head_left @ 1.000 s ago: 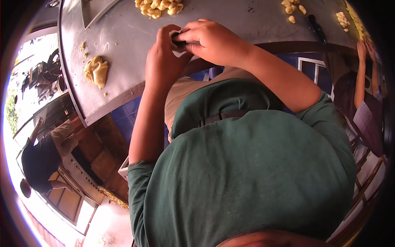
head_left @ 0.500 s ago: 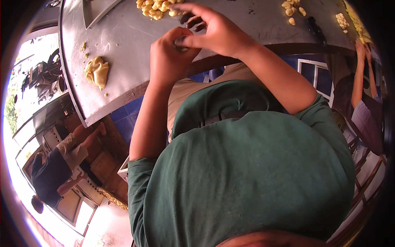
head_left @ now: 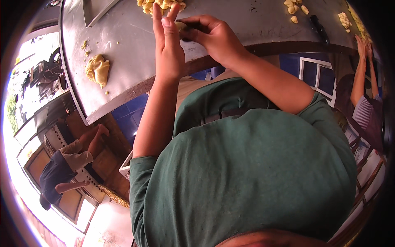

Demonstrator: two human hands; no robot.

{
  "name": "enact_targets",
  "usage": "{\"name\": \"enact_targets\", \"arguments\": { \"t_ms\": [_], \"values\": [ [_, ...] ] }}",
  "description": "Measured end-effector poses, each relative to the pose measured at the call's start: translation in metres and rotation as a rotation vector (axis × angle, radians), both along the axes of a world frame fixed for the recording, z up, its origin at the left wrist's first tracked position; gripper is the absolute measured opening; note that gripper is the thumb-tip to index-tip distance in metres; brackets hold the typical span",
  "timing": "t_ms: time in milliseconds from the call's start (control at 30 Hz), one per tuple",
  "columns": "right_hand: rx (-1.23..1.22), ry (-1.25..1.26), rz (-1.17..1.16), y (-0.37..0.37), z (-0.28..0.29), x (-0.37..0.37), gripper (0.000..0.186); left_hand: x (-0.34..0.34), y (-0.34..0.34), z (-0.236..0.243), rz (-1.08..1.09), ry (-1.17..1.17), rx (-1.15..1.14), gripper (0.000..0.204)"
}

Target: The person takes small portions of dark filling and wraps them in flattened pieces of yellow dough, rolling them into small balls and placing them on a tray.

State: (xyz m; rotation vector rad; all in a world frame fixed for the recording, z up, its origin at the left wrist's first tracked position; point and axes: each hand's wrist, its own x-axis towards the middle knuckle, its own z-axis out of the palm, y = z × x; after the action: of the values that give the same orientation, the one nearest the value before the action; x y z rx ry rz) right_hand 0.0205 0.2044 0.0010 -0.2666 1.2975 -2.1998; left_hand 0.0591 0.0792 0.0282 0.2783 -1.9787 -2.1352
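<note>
Fingers of the left hand point(head_left: 170, 55), curled earlier, now extend, gripping nothing visible; those of the right hand point(head_left: 222, 41), nearly closed, seemingly pinch a small yellowish piece point(head_left: 180, 25) between both, so handling apparently continues

The right grip point(head_left: 218, 40) pinches a yellowish piece point(head_left: 180, 26) beside the straight-fingered left grip point(head_left: 170, 51).

A small, pale yellow-green lump point(head_left: 180, 26), dough-like and seemingly rounded, sits between the palm side of the straight-fingered left hand point(head_left: 170, 49) and the curled fingers of the right hand point(head_left: 217, 39), which partly hide its outline
</note>
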Motion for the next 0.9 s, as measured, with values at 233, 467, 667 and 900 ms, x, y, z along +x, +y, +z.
{"name": "enact_targets", "arguments": {
  "t_ms": [233,467,667,900],
  "values": [
    [-0.036,-0.158,-0.008,-0.003,-0.011,0.007,0.032,-0.001,-0.008,-0.009,-0.022,0.012,0.065,0.065],
    [0.542,0.783,-0.083,0.016,-0.024,-0.011,0.031,0.008,-0.019,-0.016,0.045,0.042,-0.006,0.070],
    [0.800,0.813,-0.467,0.090,-0.042,-0.091,0.037,0.038,-0.083,-0.059,-0.011,-0.220,-1.222,0.056],
    [0.795,0.747,-0.514,0.083,-0.042,-0.095,0.036,0.001,-0.085,-0.034,0.116,-0.094,-1.489,0.025]
  ]
}}
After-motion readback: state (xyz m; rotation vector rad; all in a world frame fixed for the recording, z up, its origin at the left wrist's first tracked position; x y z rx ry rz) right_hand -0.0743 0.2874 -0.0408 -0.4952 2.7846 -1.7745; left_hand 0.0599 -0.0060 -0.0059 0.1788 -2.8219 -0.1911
